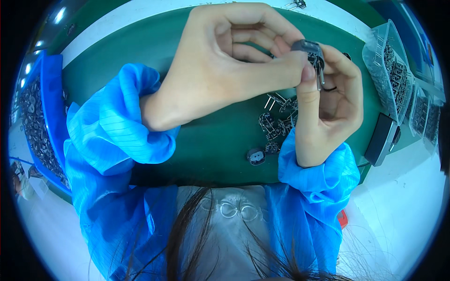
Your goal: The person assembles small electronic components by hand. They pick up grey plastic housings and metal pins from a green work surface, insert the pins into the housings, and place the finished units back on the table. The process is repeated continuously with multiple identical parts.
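Observation:
Both hands meet above the green mat, right of the middle, around a small dark grey plug housing (307,46) with metal pins pointing down. My left hand (234,65) grips it from the left between thumb and curled fingers. From the right, my right hand (335,98) pinches it with thumb and fingertips; the thumbs overlap at its lower part. A circuit board partly shows in the housing, its rest hidden by the fingers. Below the hands lies a loose pile of small circuit boards with pins (272,126). A round dark grey cap (256,156) lies at the pile's near end.
At the left stands a blue bin (51,93) full of small dark parts. A clear plastic bin (375,61) of pinned boards stands at the right, with another clear bin (415,119) beside it. A black box-shaped object (380,140) lies near the mat's right edge.

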`<state>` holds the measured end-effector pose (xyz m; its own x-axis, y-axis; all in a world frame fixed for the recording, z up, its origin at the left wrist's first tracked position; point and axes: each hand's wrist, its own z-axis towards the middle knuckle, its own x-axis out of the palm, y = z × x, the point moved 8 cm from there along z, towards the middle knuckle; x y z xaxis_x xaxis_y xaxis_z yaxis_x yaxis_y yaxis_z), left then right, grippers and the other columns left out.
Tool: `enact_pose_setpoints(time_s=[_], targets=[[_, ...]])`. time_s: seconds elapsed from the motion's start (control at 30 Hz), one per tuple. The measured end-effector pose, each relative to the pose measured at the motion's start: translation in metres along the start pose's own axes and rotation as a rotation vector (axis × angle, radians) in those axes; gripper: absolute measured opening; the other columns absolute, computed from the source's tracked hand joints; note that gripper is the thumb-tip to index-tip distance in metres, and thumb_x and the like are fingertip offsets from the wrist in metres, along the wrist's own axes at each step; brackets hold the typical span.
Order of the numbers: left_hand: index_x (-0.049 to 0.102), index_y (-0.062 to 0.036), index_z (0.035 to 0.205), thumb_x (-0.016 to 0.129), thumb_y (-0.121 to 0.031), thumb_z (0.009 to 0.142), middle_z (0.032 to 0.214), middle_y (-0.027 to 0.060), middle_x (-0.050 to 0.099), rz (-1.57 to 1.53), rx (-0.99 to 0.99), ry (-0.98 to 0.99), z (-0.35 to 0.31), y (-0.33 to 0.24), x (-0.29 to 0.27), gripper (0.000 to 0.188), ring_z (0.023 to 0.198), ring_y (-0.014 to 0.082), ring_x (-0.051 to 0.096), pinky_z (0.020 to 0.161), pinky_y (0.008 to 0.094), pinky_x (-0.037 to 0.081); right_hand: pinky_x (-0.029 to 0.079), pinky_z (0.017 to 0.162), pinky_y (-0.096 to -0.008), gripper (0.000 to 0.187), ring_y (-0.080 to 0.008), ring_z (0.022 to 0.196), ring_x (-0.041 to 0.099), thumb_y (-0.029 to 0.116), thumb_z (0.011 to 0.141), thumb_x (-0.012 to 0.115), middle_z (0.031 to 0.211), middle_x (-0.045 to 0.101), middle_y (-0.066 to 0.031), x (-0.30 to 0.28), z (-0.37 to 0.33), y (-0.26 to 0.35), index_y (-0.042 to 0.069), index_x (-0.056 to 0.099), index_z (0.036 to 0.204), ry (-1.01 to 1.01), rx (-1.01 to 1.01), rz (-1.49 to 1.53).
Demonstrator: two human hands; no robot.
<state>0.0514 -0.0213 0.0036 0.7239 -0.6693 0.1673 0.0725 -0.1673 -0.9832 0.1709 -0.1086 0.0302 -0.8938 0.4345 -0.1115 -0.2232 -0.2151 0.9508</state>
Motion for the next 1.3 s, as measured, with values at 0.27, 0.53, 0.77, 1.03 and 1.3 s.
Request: enact_pose_setpoints(time_s=[0.27,0.53,0.77,1.03,1.3], targets=[[0.065,0.0072,0.104,0.077,-0.001,0.084,0.1,0.0155,0.07,0.02,0.117,-0.026,0.002,-0.003,0.003,0.025,0.094,0.0178,0.069,0.078,0.0286,0.059,0.048,0.095,-0.0287,0.026,-0.0136,0.104,0.061,0.009,0.104,0.053,0.114,0.066,-0.0109,0.005,-0.003,-0.005,-0.005,0.056,0.125,-0.032,0.14,0.04],[0.062,0.0036,0.09,0.078,-0.002,0.082,0.085,0.0084,0.069,-0.121,0.233,0.031,-0.001,-0.006,0.019,0.019,0.076,0.0053,0.063,0.067,0.0195,0.05,0.046,0.092,-0.0276,0.025,-0.0125,0.103,0.058,0.01,0.105,0.049,0.112,0.061,-0.0098,0.001,-0.008,-0.002,-0.003,0.048,0.126,0.035,0.052,0.125],[0.061,0.004,0.094,0.079,-0.003,0.082,0.087,0.0089,0.068,0.043,0.278,0.047,-0.002,-0.012,0.017,0.022,0.077,0.0056,0.063,0.067,0.0197,0.051,0.046,0.09,-0.0262,0.023,-0.012,0.102,0.058,0.009,0.105,0.049,0.112,0.06,-0.009,0.0,-0.007,0.0,-0.003,0.049,0.125,0.022,0.033,0.069],[0.065,0.0001,0.123,0.082,-0.003,0.081,0.089,0.0067,0.067,0.006,0.404,0.172,0.014,-0.024,0.023,0.045,0.074,0.0086,0.062,0.065,0.0208,0.051,0.045,0.098,-0.034,0.032,-0.0179,0.11,0.058,0.016,0.104,0.047,0.12,0.06,-0.0135,-0.009,-0.001,-0.006,-0.004,0.051,0.129,-0.005,0.217,0.226],[0.075,-0.0064,0.116,0.088,-0.004,0.073,0.088,0.0066,0.066,0.32,0.531,0.236,0.012,-0.041,0.008,0.045,0.069,0.0079,0.058,0.059,0.0219,0.048,0.044,0.1,-0.0364,0.042,-0.0208,0.112,0.058,0.027,0.104,0.052,0.121,0.059,-0.013,0.008,0.001,-0.02,-0.004,0.05,0.133,0.249,0.34,0.393]])
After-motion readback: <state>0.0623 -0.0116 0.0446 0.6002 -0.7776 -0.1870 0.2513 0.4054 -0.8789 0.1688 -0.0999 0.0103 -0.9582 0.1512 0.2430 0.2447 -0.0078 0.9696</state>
